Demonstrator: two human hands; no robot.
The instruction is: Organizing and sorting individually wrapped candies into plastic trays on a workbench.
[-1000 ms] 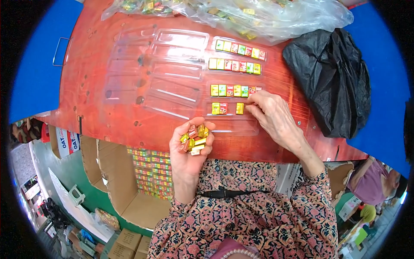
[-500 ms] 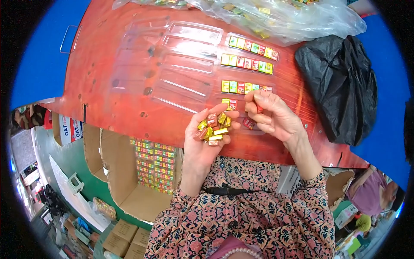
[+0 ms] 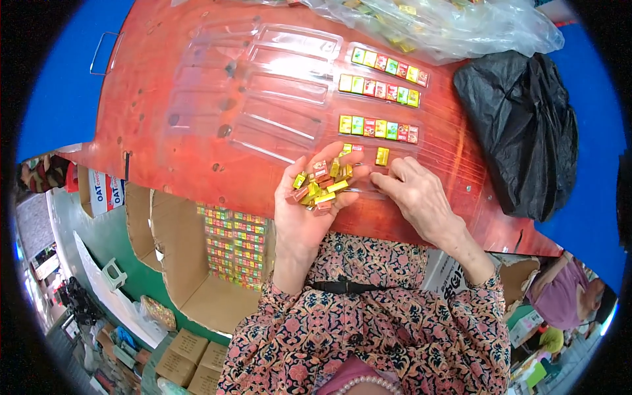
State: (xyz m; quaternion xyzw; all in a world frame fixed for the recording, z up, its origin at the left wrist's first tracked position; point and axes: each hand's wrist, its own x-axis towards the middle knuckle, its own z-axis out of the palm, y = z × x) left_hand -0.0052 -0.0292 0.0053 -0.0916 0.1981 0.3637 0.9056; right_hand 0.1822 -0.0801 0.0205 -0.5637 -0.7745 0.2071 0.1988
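Observation:
My left hand (image 3: 297, 220) is cupped palm up around a heap of small wrapped candies (image 3: 324, 189), yellow and reddish-brown. To its right, my right hand (image 3: 421, 197) has its fingers drawn together low over the near end of a clear plastic tray (image 3: 424, 112); whatever they hold is hidden. Three slots of this tray carry full rows of candies (image 3: 378, 129) in red, yellow and green. In the slot nearer me, a lone yellow candy (image 3: 382, 156) stands apart from a few others, partly covered by my left fingers.
Another clear tray (image 3: 289, 92) lies left of the filled one. Behind is a large clear bag (image 3: 447, 29) of candies; a black plastic bag (image 3: 520, 138) lies at right. Below the red table (image 3: 164, 145), an open carton (image 3: 187, 263) holds packed trays.
My right hand has come down toward me from above the tray, and the red candy in its fingers no longer shows. A yellow candy now shows in the nearer slot.

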